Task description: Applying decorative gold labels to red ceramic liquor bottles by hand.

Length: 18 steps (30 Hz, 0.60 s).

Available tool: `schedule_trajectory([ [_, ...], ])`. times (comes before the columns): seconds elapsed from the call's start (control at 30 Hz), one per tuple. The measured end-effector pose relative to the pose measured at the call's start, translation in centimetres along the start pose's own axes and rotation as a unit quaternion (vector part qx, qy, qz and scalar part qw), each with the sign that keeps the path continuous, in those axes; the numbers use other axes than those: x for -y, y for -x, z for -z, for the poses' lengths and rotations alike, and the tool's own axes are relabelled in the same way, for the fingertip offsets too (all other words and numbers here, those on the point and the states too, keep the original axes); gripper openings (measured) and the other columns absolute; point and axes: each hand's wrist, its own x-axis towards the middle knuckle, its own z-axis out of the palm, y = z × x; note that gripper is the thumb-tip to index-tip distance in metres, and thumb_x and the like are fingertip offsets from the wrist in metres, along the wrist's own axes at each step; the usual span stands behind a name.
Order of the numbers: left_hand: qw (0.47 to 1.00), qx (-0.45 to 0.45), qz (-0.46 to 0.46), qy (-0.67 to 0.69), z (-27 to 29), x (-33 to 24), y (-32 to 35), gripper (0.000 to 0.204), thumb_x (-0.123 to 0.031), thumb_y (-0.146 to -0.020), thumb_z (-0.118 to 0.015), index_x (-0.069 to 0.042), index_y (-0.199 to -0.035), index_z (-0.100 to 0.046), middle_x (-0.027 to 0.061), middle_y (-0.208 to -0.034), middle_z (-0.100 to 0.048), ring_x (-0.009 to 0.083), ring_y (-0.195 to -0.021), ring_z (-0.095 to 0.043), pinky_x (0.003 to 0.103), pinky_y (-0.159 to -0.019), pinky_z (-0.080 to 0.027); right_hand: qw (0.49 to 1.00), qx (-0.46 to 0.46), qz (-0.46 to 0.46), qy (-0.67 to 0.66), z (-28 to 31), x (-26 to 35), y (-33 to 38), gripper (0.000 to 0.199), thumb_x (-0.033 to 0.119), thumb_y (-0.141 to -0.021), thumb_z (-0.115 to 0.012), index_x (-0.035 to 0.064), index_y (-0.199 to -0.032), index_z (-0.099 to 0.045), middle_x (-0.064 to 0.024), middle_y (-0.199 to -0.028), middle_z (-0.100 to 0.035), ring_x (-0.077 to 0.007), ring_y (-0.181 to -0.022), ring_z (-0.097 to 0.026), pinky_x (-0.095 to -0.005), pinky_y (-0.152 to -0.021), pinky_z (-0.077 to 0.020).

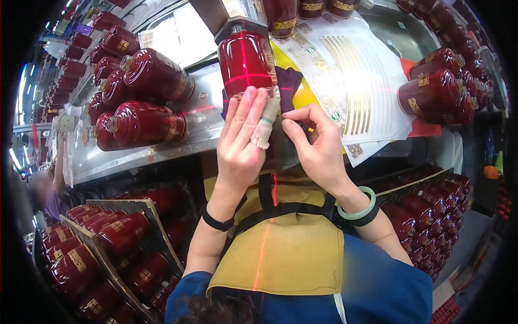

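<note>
- Left hand [237,146] is resting outstretched fingers on the red bottle [243,59].
- Right hand [321,146] is curling alongside; whether pinching, I can't tell.
- Uneven pressing could be rolling the bottle.

Glossy dark-red bottle [237,60], gold pattern along right side, neck pointing away.

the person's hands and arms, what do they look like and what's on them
The left hand has an off-white knitted cover with a green stripe over one digit on its thumb side, and a black wristband. The right hand is ungloved; its wrist wears a pale green bangle beside another black band. Blue sleeves leave both forearms bare.
</note>
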Motion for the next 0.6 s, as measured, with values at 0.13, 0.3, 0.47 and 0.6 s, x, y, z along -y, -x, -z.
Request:
schedule_trajectory([
  [0.13, 0.977, -0.11, 0.148, 0.11, -0.6, 0.7, 3.5, 0.06, 0.007, -0.078, -0.079, 0.005, -0.136, -0.064, 0.023, -0.143, -0.061, 0.0402, -0.132, -0.06, 0.05, -0.111, -0.048, 1.0, -0.003, -0.026, 0.005, 0.2, 0.3, 0.2, 0.01, 0.003, -0.094, -0.071, -0.0037, -0.101, -0.067, -0.0111, -0.092, -0.067, -0.0167, -0.084, -0.065, -0.0299, -0.077, -0.0525],
  [0.3, 0.995, -0.08, 0.061, -0.006, -0.6, -0.8, 2.4, 0.049, 0.004, -0.084, -0.075, 0.0, -0.132, -0.068, 0.0173, -0.143, -0.063, 0.0366, -0.136, -0.057, 0.048, -0.118, -0.041, 1.0, -0.005, -0.013, 0.006, 0.3, 0.0, -0.1, 0.01, 0.003, -0.094, -0.07, -0.0041, -0.101, -0.067, -0.0119, -0.092, -0.068, -0.0175, -0.083, -0.066, -0.0306, -0.077, -0.0532],
  [0.47, 0.996, -0.073, 0.054, 0.008, -1.0, 0.0, 1.8, 0.05, 0.007, -0.082, -0.074, 0.001, -0.131, -0.069, 0.0171, -0.14, -0.065, 0.0361, -0.134, -0.059, 0.052, -0.115, -0.044, 0.999, 0.001, -0.033, -0.002, 0.2, 0.8, -0.1, 0.01, 0.002, -0.094, -0.07, -0.0048, -0.1, -0.067, -0.0124, -0.093, -0.068, -0.0178, -0.085, -0.067, -0.0308, -0.077, -0.0533],
  [0.6, 0.976, -0.093, 0.175, 0.085, -0.3, -0.2, 3.2, 0.054, 0.005, -0.08, -0.078, 0.001, -0.133, -0.068, 0.0207, -0.145, -0.06, 0.0385, -0.134, -0.059, 0.052, -0.116, -0.043, 1.0, -0.003, -0.016, 0.005, 0.2, 0.5, 0.0, 0.011, 0.003, -0.094, -0.07, -0.005, -0.1, -0.067, -0.0136, -0.093, -0.068, -0.0201, -0.082, -0.067, -0.0323, -0.077, -0.0531],
])
